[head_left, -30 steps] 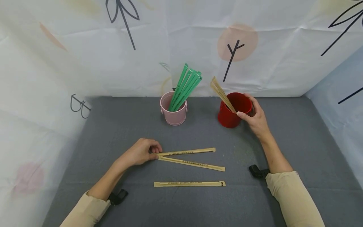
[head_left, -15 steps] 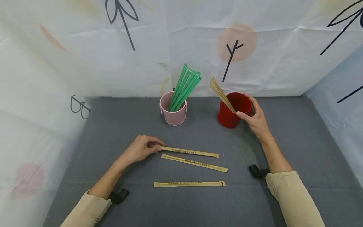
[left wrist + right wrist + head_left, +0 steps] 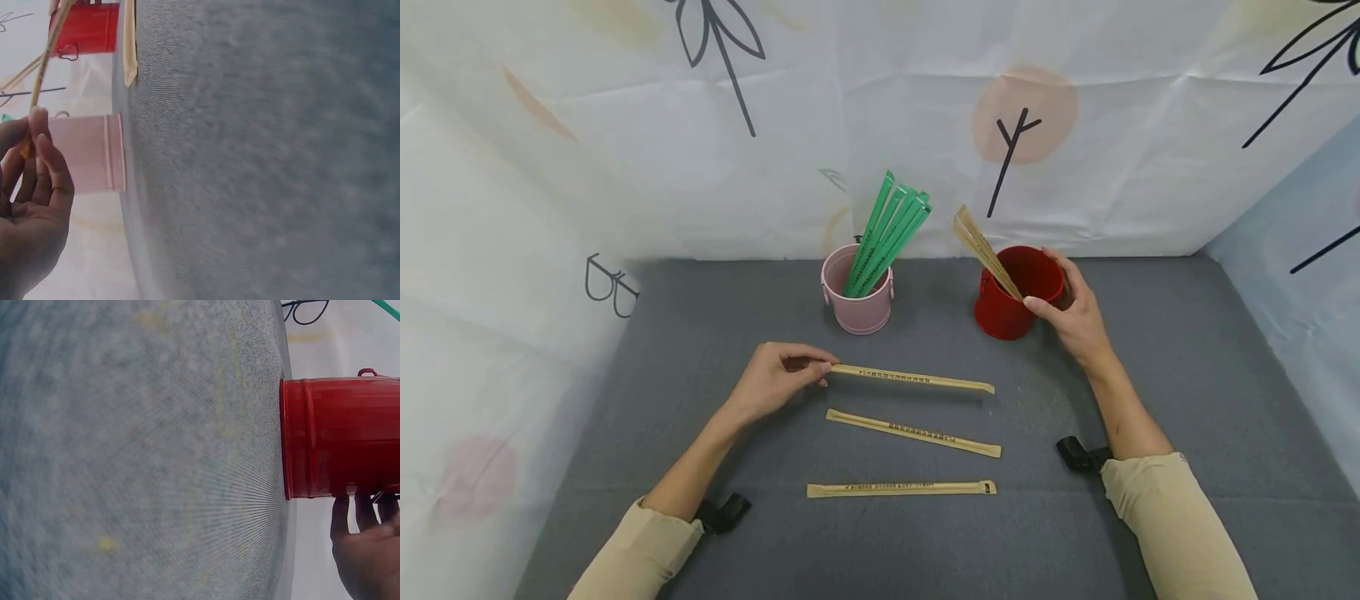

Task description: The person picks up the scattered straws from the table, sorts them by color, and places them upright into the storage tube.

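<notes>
My left hand [image 3: 778, 379] pinches one end of a straw in a tan paper wrapper [image 3: 917, 378]. The straw is lifted off the table and points right, its far end dipping slightly. In the left wrist view, thumb and fingertips meet on the wrapper near its end. My right hand [image 3: 1075, 321] grips the side of a small red bucket [image 3: 1003, 317], thumb at the front rim and fingers behind. Tan wrapped straws [image 3: 985, 248] lean leftward inside that bucket. In the right wrist view, fingertips touch the bucket's wall [image 3: 350, 437].
Two more tan wrapped straws, a slanted one [image 3: 917, 432] and a level one [image 3: 902, 489], lie on the grey table [image 3: 880, 550]. A pink bucket [image 3: 861, 317] with several green wrapped straws [image 3: 887, 237] stands left of the red one. A patterned white sheet [image 3: 700, 192] hangs behind.
My left hand has picked up the rearmost straw from the table and moved it up and away from the other two. The right hand stays on the red bucket.
</notes>
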Available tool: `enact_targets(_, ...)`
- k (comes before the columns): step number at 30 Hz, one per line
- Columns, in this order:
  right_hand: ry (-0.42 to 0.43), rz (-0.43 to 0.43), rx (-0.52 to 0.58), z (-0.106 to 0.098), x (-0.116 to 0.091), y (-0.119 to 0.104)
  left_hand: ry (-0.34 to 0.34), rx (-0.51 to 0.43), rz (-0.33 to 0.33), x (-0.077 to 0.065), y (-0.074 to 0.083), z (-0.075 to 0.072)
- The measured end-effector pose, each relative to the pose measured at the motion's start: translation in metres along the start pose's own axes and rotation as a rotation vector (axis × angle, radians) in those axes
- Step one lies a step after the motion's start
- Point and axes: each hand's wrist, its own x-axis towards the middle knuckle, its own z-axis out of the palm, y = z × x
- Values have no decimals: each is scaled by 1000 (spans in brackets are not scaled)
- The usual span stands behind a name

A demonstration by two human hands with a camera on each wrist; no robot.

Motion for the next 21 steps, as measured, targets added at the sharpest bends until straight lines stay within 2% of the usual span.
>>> enact_targets(3, 2, 5, 2, 0, 0, 0, 53, -22, 2, 2, 9, 1)
enact_targets(7, 2, 4, 8, 0, 0, 0, 116, -44, 38, 5, 26, 1)
enact_targets(12, 3, -4, 27, 1, 0, 0, 166, -46, 123, 10, 44, -2)
enact_targets(19, 3, -15, 38, 2, 0, 1, 215, -71, 179, 28, 35, -3)
enact_targets(21, 6, -17, 57, 2, 0, 1, 225, -83, 194, 33, 37, -3)
